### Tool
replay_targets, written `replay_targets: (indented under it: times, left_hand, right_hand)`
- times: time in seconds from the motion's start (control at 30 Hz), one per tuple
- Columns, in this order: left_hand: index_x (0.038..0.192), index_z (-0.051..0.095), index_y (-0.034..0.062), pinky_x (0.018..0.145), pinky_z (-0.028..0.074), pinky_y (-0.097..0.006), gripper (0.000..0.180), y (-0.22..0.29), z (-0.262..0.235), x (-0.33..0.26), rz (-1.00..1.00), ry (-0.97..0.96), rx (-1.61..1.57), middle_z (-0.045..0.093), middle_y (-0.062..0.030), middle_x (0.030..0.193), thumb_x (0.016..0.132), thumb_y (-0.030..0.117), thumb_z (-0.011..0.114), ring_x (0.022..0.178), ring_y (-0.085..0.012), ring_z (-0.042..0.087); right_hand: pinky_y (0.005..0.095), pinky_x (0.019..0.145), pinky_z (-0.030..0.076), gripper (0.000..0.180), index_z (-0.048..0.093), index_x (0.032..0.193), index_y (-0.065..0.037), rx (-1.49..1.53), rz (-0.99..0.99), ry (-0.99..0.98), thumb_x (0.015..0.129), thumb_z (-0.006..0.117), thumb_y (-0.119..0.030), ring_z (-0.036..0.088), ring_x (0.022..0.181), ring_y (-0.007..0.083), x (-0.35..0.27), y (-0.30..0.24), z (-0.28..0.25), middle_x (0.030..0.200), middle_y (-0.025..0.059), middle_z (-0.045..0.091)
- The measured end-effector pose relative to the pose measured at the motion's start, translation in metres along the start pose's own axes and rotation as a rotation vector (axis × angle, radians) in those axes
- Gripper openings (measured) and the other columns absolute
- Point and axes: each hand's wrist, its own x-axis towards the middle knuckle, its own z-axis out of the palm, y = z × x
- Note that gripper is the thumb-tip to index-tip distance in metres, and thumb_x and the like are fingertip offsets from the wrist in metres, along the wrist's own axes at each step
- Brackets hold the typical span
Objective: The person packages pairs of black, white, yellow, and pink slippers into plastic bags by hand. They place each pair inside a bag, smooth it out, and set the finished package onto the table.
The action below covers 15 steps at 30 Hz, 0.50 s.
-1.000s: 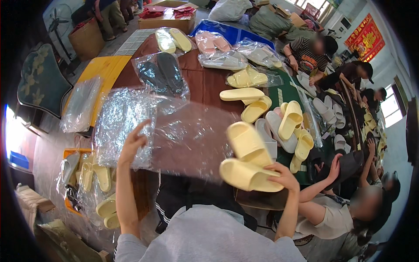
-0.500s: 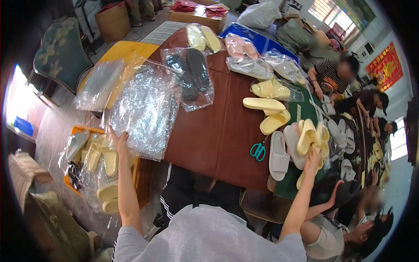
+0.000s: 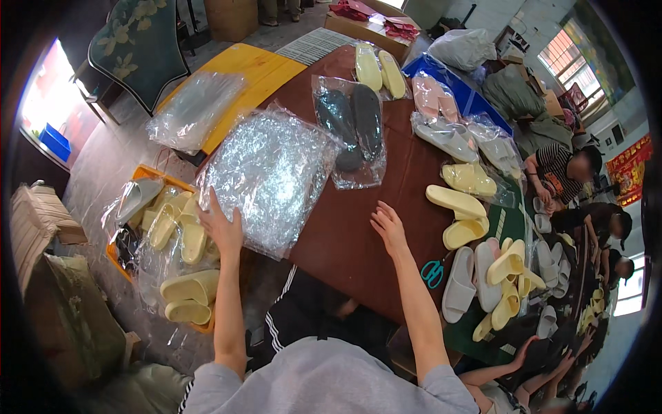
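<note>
My left hand (image 3: 224, 228) has its fingers spread at the near left corner of a stack of clear plastic bags (image 3: 265, 179). My right hand (image 3: 389, 228) is over the brown tabletop (image 3: 365, 255), fingers slightly bent and apart, with nothing in it. Just beyond the stack lies a pair of dark grey slippers (image 3: 369, 124) in a clear bag. To the right of my right hand are teal-handled scissors (image 3: 432, 274), a light grey slipper (image 3: 458, 286) and a heap of pale yellow slippers (image 3: 507, 265). A yellow pair (image 3: 455, 200) rests farther up.
An orange crate (image 3: 114, 255) of bagged slippers stands at the left. Another bag stack (image 3: 196, 110) lies on a yellow board (image 3: 265, 69). Bagged pairs, including pink slippers (image 3: 434, 96), line the far edge by a blue bin (image 3: 493, 121). Co-workers sit at the right.
My right hand has left the yellow slippers at the right and come back toward the middle, empty. My left hand stays at the bag stack's edge. The view has shifted.
</note>
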Motion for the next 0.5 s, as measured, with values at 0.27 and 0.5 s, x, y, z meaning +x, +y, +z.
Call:
replay_targets:
  times: [0.27, 0.5]
  left_hand:
    - [0.148, 0.039, 0.0299, 0.106, 0.006, -0.077, 0.076, 0.036, 0.054, -0.011, 0.386, -0.423, 0.244, 0.015, -0.0202, 0.159, 0.081, 0.050, 0.070, 0.145, -0.0509, 0.005]
    - [0.149, 0.038, 0.0300, 0.104, 0.005, -0.079, 0.078, -0.008, 0.083, -0.008, 0.322, -0.510, 0.273, 0.018, -0.0224, 0.158, 0.082, 0.059, 0.065, 0.142, -0.0545, 0.009]
  right_hand:
    - [0.0453, 0.112, 0.034, 0.044, 0.047, 0.143, -0.018, 0.307, 0.103, 0.056, 0.100, 0.054, -0.023, 0.040, 0.134, 0.0270, 0.098, 0.011, 0.056, 0.152, 0.0000, 0.035]
    - [0.0363, 0.090, 0.052, 0.025, 0.060, 0.112, 0.000, 0.389, -0.170, 0.111, 0.100, 0.049, -0.019, 0.064, 0.103, 0.0242, 0.044, -0.048, 0.029, 0.111, 0.0114, 0.063]
